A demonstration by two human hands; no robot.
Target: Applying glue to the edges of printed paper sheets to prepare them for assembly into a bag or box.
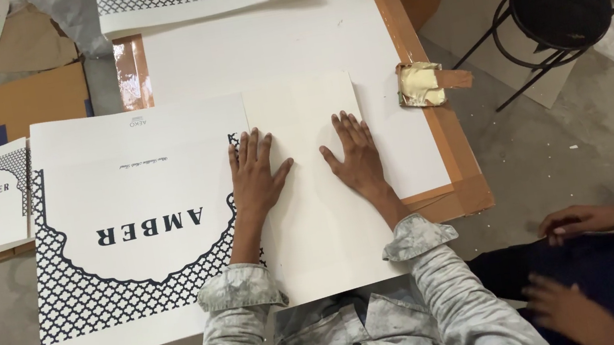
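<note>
I see both hands spread flat, palms down: my left hand (257, 173) and right hand (356, 155) press the folded blank panel (320, 203) onto the printed sheet (129, 231), pinning it to the worktop (256, 50).

Your hands press a folded sheet (318, 195) of matt, smooth white card. The printed sheet (130, 239) beside it is matt paperboard with dark ink. Desk (429, 122) edge: bare brown board. Floor (577, 132): rough grey concrete. Stool (560, 6): black metal frame.
</note>
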